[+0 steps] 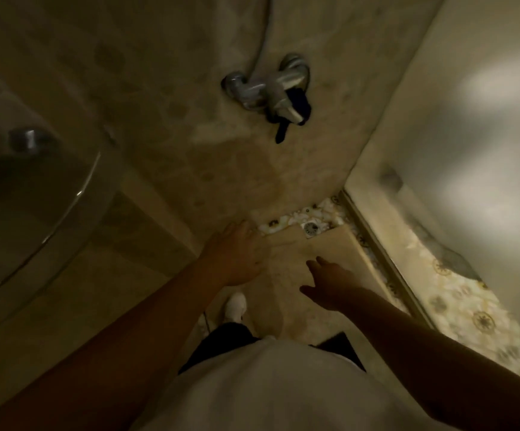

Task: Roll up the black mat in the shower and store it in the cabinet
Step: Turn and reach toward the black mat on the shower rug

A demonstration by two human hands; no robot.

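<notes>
The light is dim and I make out no clearly black mat. A tan flat sheet [330,253] lies on the shower floor, with one corner next to the round drain [310,228]. My left hand [236,253] reaches down over the sheet's left edge, fingers spread and holding nothing. My right hand [330,283] hovers over the sheet's middle, fingers apart and empty. A black cloth [289,119] hangs from the chrome shower mixer [264,88] on the wall ahead.
A curved glass shower door [50,213] with a round knob [28,141] stands at the left. A metal floor track [380,262] runs along the right, with flower-patterned floor [457,306] beyond it. My white shoe [235,306] is on the floor below my left hand.
</notes>
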